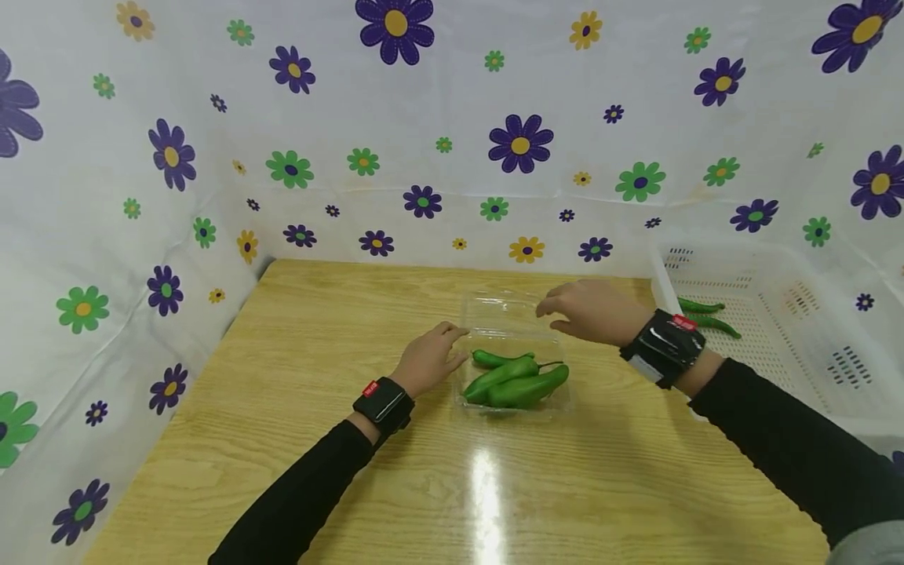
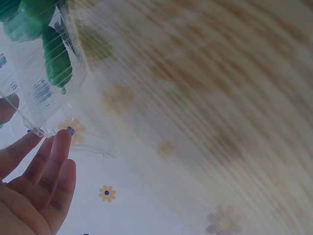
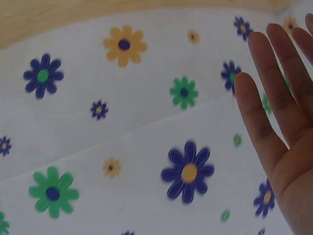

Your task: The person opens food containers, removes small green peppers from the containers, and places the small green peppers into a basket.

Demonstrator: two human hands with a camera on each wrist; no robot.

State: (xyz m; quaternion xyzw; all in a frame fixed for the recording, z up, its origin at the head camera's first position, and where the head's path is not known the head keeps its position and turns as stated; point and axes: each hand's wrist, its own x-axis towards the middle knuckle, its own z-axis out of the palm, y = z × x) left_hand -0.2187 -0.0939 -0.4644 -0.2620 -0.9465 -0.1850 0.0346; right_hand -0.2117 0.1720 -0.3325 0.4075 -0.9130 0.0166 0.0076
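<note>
A clear plastic clamshell box (image 1: 519, 336) lies on the table with its lid folded back. Several green peppers (image 1: 528, 388) fill its near half. At the box's left side is my left hand (image 1: 428, 359), fingertips and thumb touching the edge near the hinge. In the left wrist view its fingers (image 2: 58, 152) look nearly straight beside the clear plastic. My right hand (image 1: 589, 311) hovers over the right side of the raised lid, holding nothing. The right wrist view shows its fingers (image 3: 279, 88) extended and spread against the flowered cloth.
To the right stands a white perforated plastic basket (image 1: 777, 314) with green peppers (image 1: 709, 322) in its left part. A white cloth (image 1: 452, 102) with printed flowers hangs behind and at the left of the wooden table (image 1: 339, 314).
</note>
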